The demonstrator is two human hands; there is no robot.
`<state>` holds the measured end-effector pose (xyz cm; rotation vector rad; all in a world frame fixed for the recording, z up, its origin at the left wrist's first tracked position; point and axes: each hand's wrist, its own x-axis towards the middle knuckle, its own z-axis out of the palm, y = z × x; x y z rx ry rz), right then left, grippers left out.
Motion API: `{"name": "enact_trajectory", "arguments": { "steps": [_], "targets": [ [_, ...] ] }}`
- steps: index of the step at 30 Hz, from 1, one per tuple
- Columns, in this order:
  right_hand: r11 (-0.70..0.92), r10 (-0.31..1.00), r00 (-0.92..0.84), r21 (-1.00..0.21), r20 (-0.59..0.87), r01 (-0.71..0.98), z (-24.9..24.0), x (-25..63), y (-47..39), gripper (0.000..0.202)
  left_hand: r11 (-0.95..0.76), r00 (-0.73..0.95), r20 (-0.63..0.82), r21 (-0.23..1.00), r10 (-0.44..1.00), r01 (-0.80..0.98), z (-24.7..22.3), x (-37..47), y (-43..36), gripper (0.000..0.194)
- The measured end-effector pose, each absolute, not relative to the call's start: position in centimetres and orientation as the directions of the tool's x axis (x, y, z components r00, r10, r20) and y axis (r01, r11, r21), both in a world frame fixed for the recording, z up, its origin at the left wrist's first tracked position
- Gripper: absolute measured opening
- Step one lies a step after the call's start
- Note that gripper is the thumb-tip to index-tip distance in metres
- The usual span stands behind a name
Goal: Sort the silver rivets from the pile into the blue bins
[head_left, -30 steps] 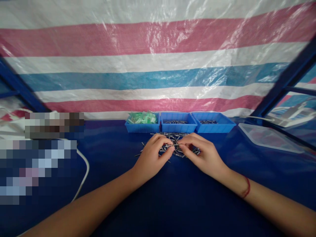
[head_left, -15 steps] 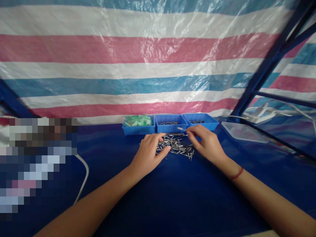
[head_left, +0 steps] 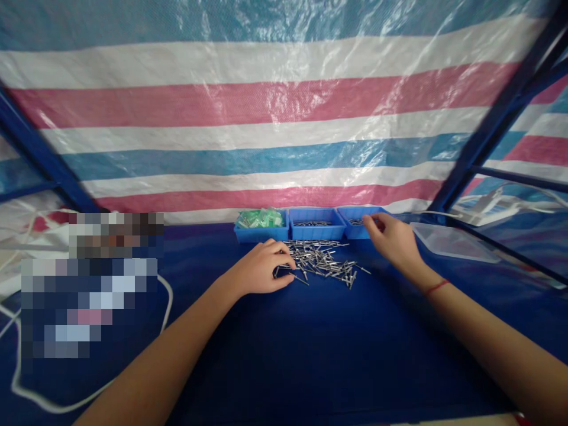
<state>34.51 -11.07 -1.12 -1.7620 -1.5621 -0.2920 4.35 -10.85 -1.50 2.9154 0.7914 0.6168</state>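
Note:
A pile of thin metal rivet-like pins (head_left: 322, 260) lies on the dark blue table (head_left: 284, 355). My left hand (head_left: 266, 266) rests at the pile's left edge, thumb and fingers apart, curved around a few pins. My right hand (head_left: 393, 236) is over the front of the right blue bin (head_left: 364, 214), its thumb and fingertips pressed together; what they hold, if anything, is too small to make out. The middle blue bin (head_left: 317, 231) contains similar pins, and some show in the right bin too. Green and clear plastic packets (head_left: 261, 218) fill the left blue bin (head_left: 261, 235).
A clear plastic lid (head_left: 455, 241) lies right of the bins. White cables (head_left: 167, 296) run along the left, beside a blurred area. A white power strip (head_left: 490, 207) sits at the back right near blue metal frame bars (head_left: 483, 130). Striped sheeting hangs behind.
My right hand has moved right, away from the pile to the right bin; the pin seen at its fingertips no longer shows. My left hand has shifted slightly left on the pile. The view has shifted.

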Motion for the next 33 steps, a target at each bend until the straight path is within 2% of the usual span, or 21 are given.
{"name": "enact_trajectory", "arguments": {
  "steps": [4,6,9,12,15,21,26,33],
  "targets": [
    [0.278,0.823,-0.034,-0.350,0.567,0.895,-0.8,30.7,-12.0,0.028,-0.873,0.799,0.351,0.188,0.488,0.451,-2.0,4.9,-11.0,0.013],
    [0.397,0.814,-0.150,-0.349,0.561,0.849,-1.1,29.0,-12.5,0.024,-0.866,0.792,0.349,0.190,0.501,0.463,-2.2,5.3,-11.1,0.013],
    [0.517,0.777,-0.211,-0.409,0.594,0.752,-2.0,27.3,-13.2,0.020,-0.821,0.723,0.391,0.228,0.570,0.524,-2.5,5.9,-11.1,0.014],
    [0.577,0.755,-0.225,-0.459,0.616,0.676,-2.8,26.4,-14.0,0.016,-0.743,0.571,0.479,0.371,0.667,0.557,-2.8,6.6,-11.1,0.015],
    [0.610,0.750,-0.238,-0.507,0.617,0.609,-3.2,25.9,-14.8,0.014,-0.701,0.476,0.516,0.505,0.713,0.503,-3.0,7.4,-11.5,0.015],
    [0.591,0.784,-0.167,-0.637,0.598,0.495,-3.3,25.8,-15.3,0.013,-0.667,0.472,0.483,0.632,0.738,0.396,-3.5,8.8,-12.6,0.020],
    [0.574,0.801,-0.124,-0.692,0.586,0.439,-3.5,26.0,-15.2,0.015,-0.624,0.453,0.450,0.683,0.770,0.380,-3.9,9.0,-12.7,0.020],
    [0.593,0.791,-0.149,-0.684,0.593,0.425,-3.4,26.2,-15.2,0.013,-0.641,0.474,0.464,0.688,0.749,0.341,-3.8,9.0,-13.1,0.016]
  ]
}}
